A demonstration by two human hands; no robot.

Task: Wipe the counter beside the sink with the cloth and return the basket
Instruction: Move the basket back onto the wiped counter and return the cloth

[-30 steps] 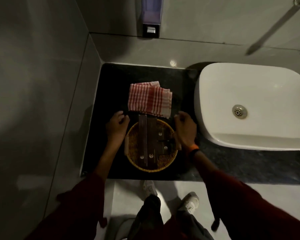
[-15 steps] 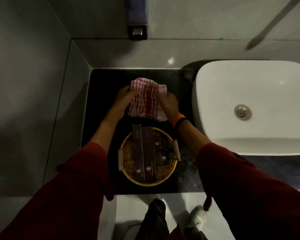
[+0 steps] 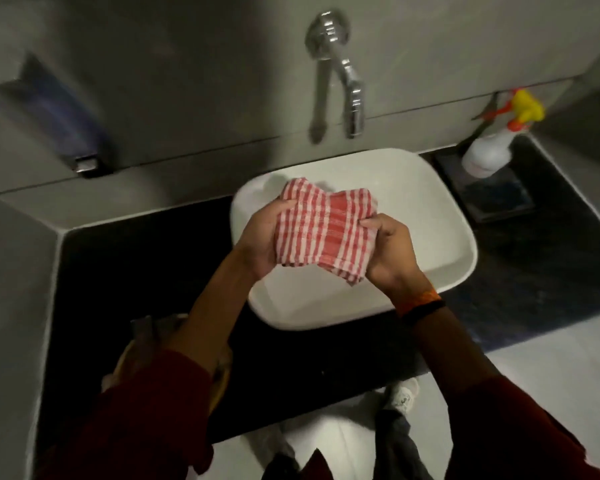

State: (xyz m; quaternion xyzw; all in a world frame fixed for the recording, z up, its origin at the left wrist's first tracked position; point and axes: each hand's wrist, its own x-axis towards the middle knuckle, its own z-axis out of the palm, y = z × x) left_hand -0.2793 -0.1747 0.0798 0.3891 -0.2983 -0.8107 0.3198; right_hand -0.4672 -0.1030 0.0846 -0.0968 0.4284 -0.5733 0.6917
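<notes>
Both hands hold the red-and-white checked cloth (image 3: 323,232) bunched in the air above the white sink (image 3: 430,216), under the wall tap (image 3: 352,98). The left hand (image 3: 262,237) grips the cloth's left edge with fingers curled over it, and the right hand (image 3: 390,252) pinches the right edge, thumb on top; each is closed on the fabric. The cloth's lower corner hangs over the basin's front half, clear of the rim. The black counter (image 3: 136,271) to the left of the sink lies bare from the wall edge down to its front edge, giving open room there. The basket (image 3: 129,358) sits near that front edge, largely hidden beneath the left sleeve (image 3: 146,410), so only a bit of its rim shows. On the right, a spray bottle (image 3: 489,150) stands in the far corner of the counter, well apart from the hands
</notes>
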